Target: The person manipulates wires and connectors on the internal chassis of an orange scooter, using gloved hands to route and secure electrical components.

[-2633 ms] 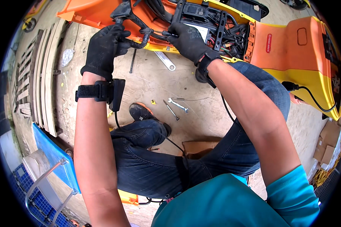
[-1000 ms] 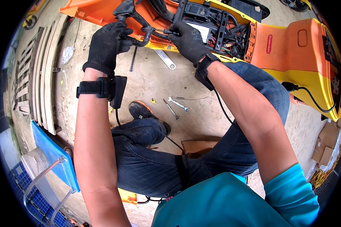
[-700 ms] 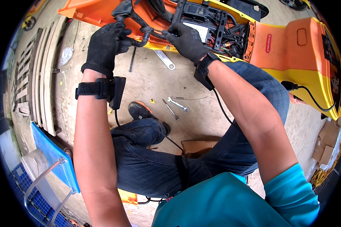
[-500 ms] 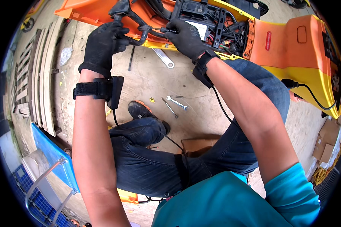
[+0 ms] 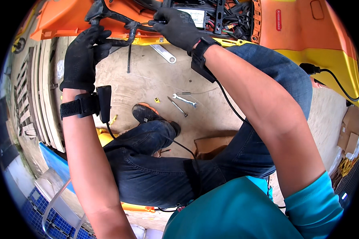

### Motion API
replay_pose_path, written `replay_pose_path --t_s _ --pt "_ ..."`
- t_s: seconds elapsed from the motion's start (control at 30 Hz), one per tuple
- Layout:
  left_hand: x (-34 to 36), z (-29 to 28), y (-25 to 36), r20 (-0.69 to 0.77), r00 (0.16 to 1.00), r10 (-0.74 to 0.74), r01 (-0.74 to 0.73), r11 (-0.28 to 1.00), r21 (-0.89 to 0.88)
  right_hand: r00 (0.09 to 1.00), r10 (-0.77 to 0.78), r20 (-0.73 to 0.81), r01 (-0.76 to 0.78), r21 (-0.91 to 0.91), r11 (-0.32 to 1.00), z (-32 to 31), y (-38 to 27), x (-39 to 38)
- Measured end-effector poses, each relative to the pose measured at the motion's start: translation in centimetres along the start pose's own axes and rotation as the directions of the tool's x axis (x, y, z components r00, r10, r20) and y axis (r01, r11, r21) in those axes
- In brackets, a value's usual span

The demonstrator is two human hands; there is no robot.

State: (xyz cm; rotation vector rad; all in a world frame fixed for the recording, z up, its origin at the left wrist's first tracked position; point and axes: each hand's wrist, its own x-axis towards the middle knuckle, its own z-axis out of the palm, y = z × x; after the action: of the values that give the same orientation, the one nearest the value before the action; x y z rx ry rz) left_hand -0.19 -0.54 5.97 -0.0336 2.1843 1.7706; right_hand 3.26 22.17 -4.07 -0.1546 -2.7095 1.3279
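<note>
My left hand (image 5: 81,55), in a black glove, has its fingers curled around the lower left part of a black tubular frame (image 5: 119,16). In a matching glove, my right hand (image 5: 178,30) grips a slim screwdriver (image 5: 161,22) by its dark handle. Its thin shaft points left, to the joint where the frame's tubes meet; whether the tip touches is too small to tell. The frame lies across the orange and yellow body (image 5: 62,20) of a small vehicle. An open bay of wires (image 5: 237,22) and a black-and-silver box (image 5: 195,18) sits beside my right hand.
On the concrete floor lie a wrench (image 5: 184,100), a thin metal rod (image 5: 177,106) and a yellow scrap (image 5: 157,100). A larger spanner (image 5: 163,53) sticks out under the body. Wooden pallets (image 5: 44,99) stand left; cardboard (image 5: 349,131) lies right. A cable runs from each wrist strap.
The view has shifted, so the vehicle and both hands appear farther left and higher. Both hands keep about the same places on the frame and the screwdriver.
</note>
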Motion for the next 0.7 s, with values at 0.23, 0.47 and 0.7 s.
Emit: replay_pose_path --t_s 0.23,0.47,0.7 --pt "-0.16 0.38 0.51 -0.040 0.998 -0.051 0.053 0.997 0.051 0.999 0.032 -0.002 -0.032 -0.018 0.999 0.13 -0.24 0.22" --pt "0.31 -0.28 0.04 -0.021 0.998 -0.059 0.059 0.998 0.020 0.999 0.040 -0.028 -0.039 0.016 0.999 0.41 0.01 0.23" --pt "0.34 -0.07 0.10 -0.039 0.997 -0.061 0.062 0.998 0.025 0.999 0.037 -0.007 -0.037 0.027 0.999 0.57 0.51 0.96"
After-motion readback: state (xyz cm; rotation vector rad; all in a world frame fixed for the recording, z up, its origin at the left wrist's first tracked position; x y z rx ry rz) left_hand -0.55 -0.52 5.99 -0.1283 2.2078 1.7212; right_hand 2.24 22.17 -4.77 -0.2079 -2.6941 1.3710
